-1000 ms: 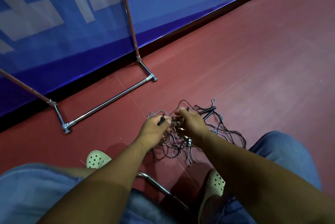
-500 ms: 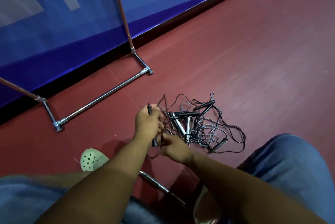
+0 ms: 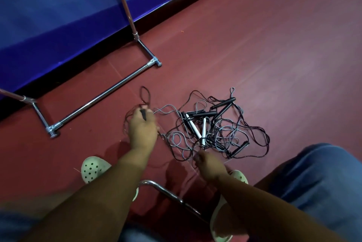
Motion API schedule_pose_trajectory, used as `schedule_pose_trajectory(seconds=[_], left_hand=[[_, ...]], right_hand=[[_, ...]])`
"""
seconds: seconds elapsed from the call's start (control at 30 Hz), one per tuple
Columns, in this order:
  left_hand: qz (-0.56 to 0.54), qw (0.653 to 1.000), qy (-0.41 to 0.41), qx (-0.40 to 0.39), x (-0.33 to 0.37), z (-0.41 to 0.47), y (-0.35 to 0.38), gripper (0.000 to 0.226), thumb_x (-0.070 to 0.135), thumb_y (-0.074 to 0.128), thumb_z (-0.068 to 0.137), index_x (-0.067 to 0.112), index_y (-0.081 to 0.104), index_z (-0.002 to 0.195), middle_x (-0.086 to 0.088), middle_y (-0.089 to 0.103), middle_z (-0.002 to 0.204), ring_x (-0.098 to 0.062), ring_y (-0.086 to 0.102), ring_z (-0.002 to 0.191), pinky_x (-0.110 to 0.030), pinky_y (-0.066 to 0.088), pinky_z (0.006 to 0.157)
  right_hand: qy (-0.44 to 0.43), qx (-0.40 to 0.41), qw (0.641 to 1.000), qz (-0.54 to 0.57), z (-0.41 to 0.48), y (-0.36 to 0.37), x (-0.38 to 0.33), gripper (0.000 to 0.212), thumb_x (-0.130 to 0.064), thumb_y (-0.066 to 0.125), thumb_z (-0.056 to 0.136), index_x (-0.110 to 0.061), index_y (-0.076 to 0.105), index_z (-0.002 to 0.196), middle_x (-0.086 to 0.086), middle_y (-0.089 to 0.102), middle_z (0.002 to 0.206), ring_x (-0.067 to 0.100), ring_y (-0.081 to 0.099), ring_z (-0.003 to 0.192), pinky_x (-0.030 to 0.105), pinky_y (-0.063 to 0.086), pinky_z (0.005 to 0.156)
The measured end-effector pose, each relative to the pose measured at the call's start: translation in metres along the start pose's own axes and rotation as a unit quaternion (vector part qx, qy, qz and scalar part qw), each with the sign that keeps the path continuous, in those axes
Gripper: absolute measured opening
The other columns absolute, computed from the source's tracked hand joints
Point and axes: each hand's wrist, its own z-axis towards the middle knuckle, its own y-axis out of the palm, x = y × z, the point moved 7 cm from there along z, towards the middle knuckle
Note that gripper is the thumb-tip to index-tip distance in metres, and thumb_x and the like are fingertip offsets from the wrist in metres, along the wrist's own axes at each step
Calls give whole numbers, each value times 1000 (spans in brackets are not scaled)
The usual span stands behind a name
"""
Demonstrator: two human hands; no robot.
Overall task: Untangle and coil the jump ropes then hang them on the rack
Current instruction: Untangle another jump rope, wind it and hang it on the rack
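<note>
A tangled heap of jump ropes lies on the red floor, thin black and grey cords with black and white handles. My left hand is left of the heap, shut on a black jump rope handle whose cord loops out beyond the fingers. My right hand is at the near edge of the heap, fingers pinched on a rope cord. The chrome rack stands to the upper left, its base bar on the floor.
A blue banner wall runs behind the rack. My knees in blue jeans and pale perforated clogs frame the bottom, with a chrome chair bar between them. Red floor stretches to the right.
My left hand has carried the black handle left, away from the heap. My right hand has pulled back toward me along a cord, and the heap now lies uncovered.
</note>
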Motion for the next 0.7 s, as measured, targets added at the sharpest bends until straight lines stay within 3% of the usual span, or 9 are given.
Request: schedule_pose_trajectory(seconds=[0.1, 0.27, 0.37, 0.43, 0.53, 0.63, 0.7], left_hand=[[52, 994, 14, -99, -22, -15, 28, 16, 42, 49, 88, 36, 64, 91, 6, 61, 67, -27, 61, 61, -55, 59, 68], [59, 986, -22, -153, -41, -24, 53, 35, 48, 51, 86, 33, 69, 112, 12, 72, 91, -20, 69, 78, -51, 60, 83], [98, 982, 27, -162, -29, -23, 65, 29, 29, 59, 97, 25, 71, 123, 14, 64, 118, -12, 66, 105, -28, 50, 100], [125, 973, 81, -174, -21, -23, 76, 26, 17, 60, 100, 16, 70, 125, 12, 57, 123, -8, 59, 112, -17, 40, 98], [153, 958, 98, -224, -28, -27, 99, 28, 20, 60, 101, 15, 69, 127, 7, 57, 126, -9, 58, 115, -20, 41, 102], [165, 945, 43, -280, -46, -27, 117, 30, 25, 58, 102, 15, 69, 129, 2, 62, 128, -13, 60, 119, -30, 45, 109], [148, 941, -14, -303, -58, -26, 123, 25, 19, 59, 101, 18, 71, 123, 1, 72, 116, -18, 67, 110, -38, 51, 103]], right_hand=[[-28, 14, 999, 27, 9, 2, -21, 23, -38, 46, 102, -23, 62, 108, 7, 72, 108, 33, 66, 101, 39, 53, 80], [-36, 31, 999, 16, 37, -9, -31, 24, -32, 50, 100, -25, 69, 112, 5, 74, 110, 32, 67, 103, 39, 55, 83], [35, 73, 993, 81, 52, -26, -13, 25, -36, 50, 99, -24, 70, 108, 6, 75, 103, 32, 69, 94, 39, 57, 79], [42, 91, 991, 86, 58, -34, -10, 25, -37, 51, 99, -24, 71, 108, 4, 75, 100, 29, 69, 91, 34, 55, 75], [-34, 83, 994, 58, 62, -36, -29, 25, -39, 52, 99, -23, 70, 106, 4, 74, 97, 27, 68, 93, 35, 53, 73], [-60, 99, 992, 43, 64, -32, -40, 32, -46, 45, 96, -22, 67, 100, 6, 72, 92, 30, 66, 87, 37, 48, 67], [-62, 117, 990, 54, 67, -31, -40, 32, -46, 45, 94, -26, 69, 103, 3, 73, 90, 27, 67, 85, 36, 49, 66]])
